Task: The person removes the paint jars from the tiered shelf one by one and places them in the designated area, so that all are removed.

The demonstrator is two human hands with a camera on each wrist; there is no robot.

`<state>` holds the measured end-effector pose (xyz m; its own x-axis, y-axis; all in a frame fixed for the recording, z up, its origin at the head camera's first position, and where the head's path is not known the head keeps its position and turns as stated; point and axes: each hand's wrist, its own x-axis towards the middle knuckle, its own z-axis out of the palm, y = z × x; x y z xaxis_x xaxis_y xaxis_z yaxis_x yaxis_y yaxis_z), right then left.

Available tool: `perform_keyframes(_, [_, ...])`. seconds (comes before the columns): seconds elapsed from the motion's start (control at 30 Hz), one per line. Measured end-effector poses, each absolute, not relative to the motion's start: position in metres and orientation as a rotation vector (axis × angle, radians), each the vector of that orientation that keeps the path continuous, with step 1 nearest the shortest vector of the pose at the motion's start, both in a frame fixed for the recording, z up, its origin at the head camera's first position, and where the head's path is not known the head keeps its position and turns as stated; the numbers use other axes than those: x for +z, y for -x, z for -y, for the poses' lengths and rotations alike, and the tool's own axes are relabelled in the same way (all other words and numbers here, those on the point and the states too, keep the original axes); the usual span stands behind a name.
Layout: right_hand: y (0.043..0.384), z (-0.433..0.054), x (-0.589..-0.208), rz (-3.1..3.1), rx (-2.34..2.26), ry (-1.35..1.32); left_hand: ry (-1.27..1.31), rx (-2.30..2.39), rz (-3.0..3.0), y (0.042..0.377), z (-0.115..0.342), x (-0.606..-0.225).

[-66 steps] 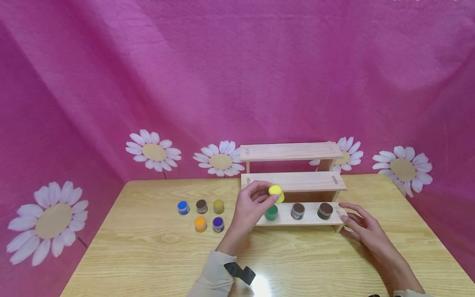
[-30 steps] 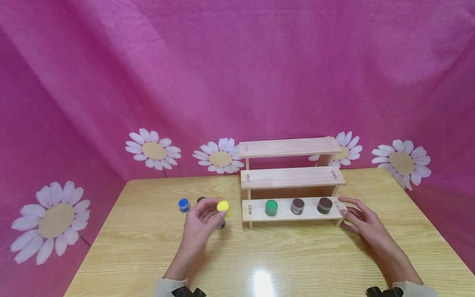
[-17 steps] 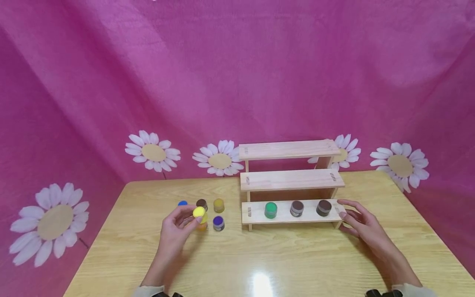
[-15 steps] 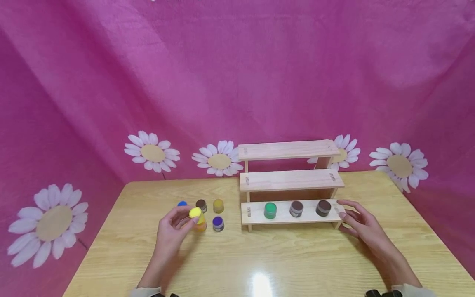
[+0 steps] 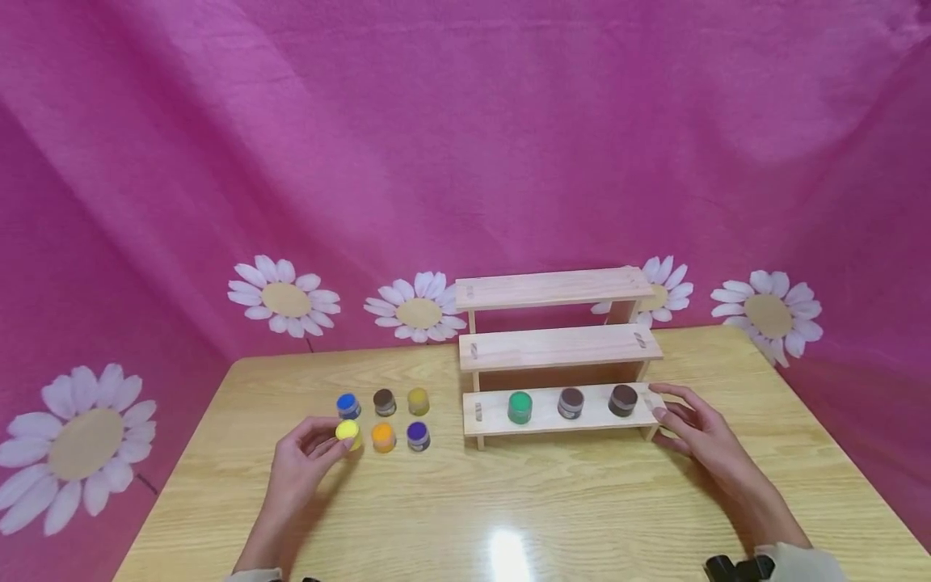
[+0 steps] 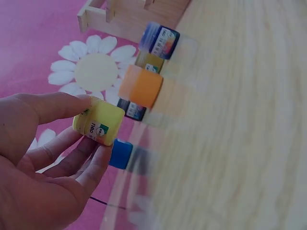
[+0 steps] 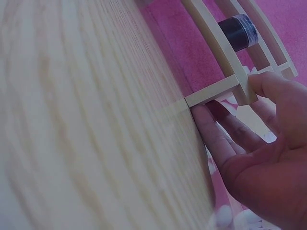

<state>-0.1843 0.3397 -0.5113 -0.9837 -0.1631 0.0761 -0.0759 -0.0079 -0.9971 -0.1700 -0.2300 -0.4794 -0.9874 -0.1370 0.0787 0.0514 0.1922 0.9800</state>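
My left hand (image 5: 301,461) pinches a small yellow paint jar (image 5: 349,434) between thumb and fingers, just left of an orange jar (image 5: 383,437) and in front of a blue jar (image 5: 348,406). Whether the yellow jar touches the table, I cannot tell. In the left wrist view the yellow jar (image 6: 100,122) shows a label on its side. My right hand (image 5: 701,436) holds the right end of the bottom step of a three-step wooden rack (image 5: 560,350). In the right wrist view its thumb lies on the step's end, fingers by the leg (image 7: 213,91).
Purple (image 5: 418,436), dark brown (image 5: 384,402) and mustard (image 5: 418,401) jars stand by the orange one. On the rack's bottom step sit a green jar (image 5: 520,407), a brown jar (image 5: 570,402) and a darker jar (image 5: 622,400). A pink flowered cloth (image 5: 465,145) hangs behind the table.
My left hand has carried the yellow jar from above the rack's bottom step leftward and down to the left end of the front row of jars. The right hand stays at the rack's end.
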Motion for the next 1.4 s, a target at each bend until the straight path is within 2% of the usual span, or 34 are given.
perform_keyframes(0.33, [0.183,-0.338,-0.505,-2.254,-2.076,0.158,-0.264,-1.916,2.405,0.176,0.239,-0.493])
perform_keyframes(0.8, [0.185,-0.34,-0.506,-2.264,-2.08,0.169,-0.233,-1.869,2.407,0.179,0.242,-0.493])
perform_keyframes(1.03, [0.184,-0.336,-0.51,-2.242,-2.092,0.18,-0.112,-1.739,2.208,0.17,0.228,-0.471])
perform_keyframes(1.2, [0.184,-0.337,-0.509,-2.279,-2.053,0.181,0.022,-1.785,2.105,0.162,0.2,-0.451])
perform_keyframes(1.4, [0.184,-0.339,-0.51,-2.269,-2.063,0.188,0.185,-1.867,2.062,0.163,0.166,-0.447])
